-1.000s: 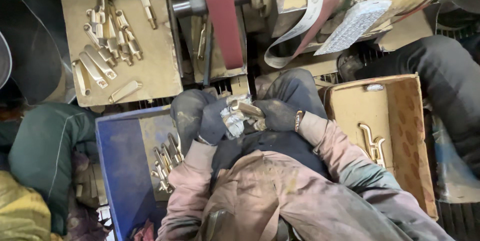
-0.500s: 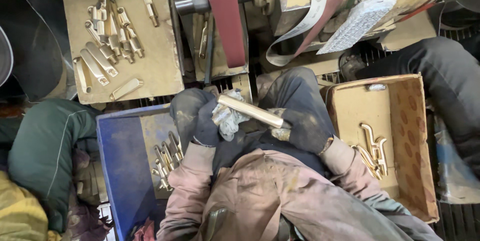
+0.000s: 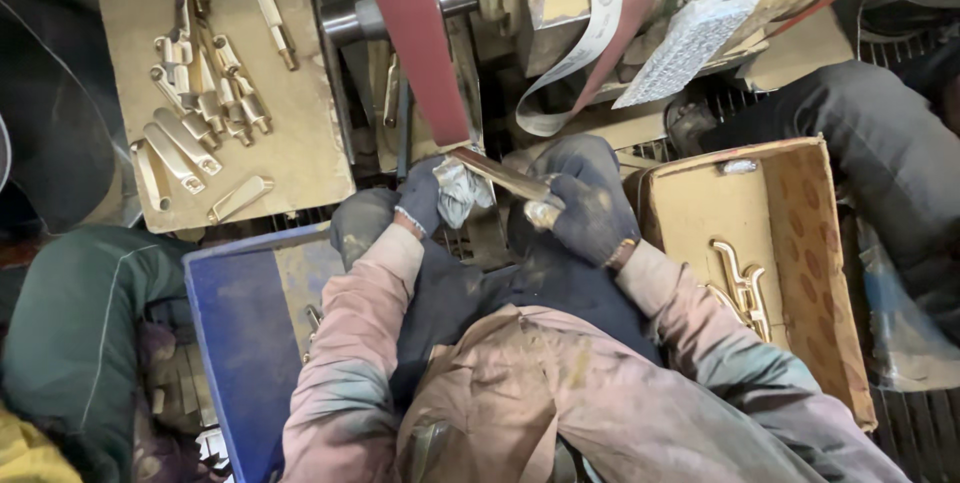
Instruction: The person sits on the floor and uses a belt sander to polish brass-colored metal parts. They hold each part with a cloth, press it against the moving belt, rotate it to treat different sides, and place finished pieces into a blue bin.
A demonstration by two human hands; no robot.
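Note:
Both my hands wear dark gloves and hold one long brass piece (image 3: 505, 177) between them. My left hand (image 3: 425, 195) grips its far end through a pale rag (image 3: 462, 190), right at the lower end of the red sanding belt (image 3: 415, 43). My right hand (image 3: 582, 215) grips the near end of the piece. The brass piece lies slanted, its upper end touching the belt. My knees in dark trousers sit just below the hands.
A tan board (image 3: 300, 143) at upper left carries several brass pieces (image 3: 200, 103). A blue bin (image 3: 245, 343) lies at lower left. A cardboard box (image 3: 790, 243) on the right holds brass parts (image 3: 742, 288). The belt machine (image 3: 600, 3) fills the top. Another person's dark-clad leg (image 3: 880, 133) is at right.
My hands have lifted the brass piece forward from my lap up to the lower end of the red belt. The left hand moved up and right with the rag.

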